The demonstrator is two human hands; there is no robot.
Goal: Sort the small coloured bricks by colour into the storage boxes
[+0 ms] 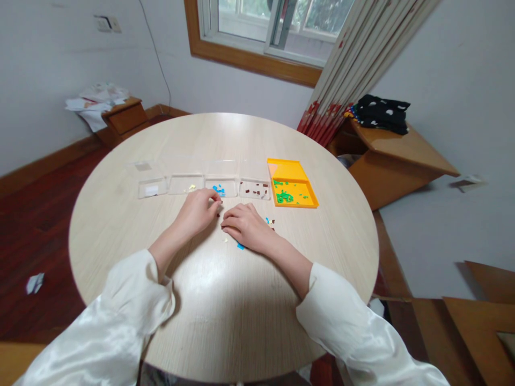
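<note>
My left hand [199, 208] is closed in a pinch just in front of the clear boxes, a small brown block piece [221, 202] at its fingertips. Another dark piece [218, 215] lies on the table under it. To its right, my right hand [246, 226] rests low over the tabletop, fingers curled together, with a brown piece [222, 227] showing at the fingertips. Around this hand lie a blue piece [240, 246], a pale yellow piece [226, 240] and a small group of blue, yellow and brown pieces [269, 220]. Its palm hides part of the table.
Open clear boxes stand in a row, holding yellow pieces [190, 188], blue pieces [219, 190] and brown pieces [256, 191]; the leftmost box [140, 192] has a white label. At the row's right end sits an open orange case [308, 202] with green pieces [285, 197]. All stand on a round table [225, 321].
</note>
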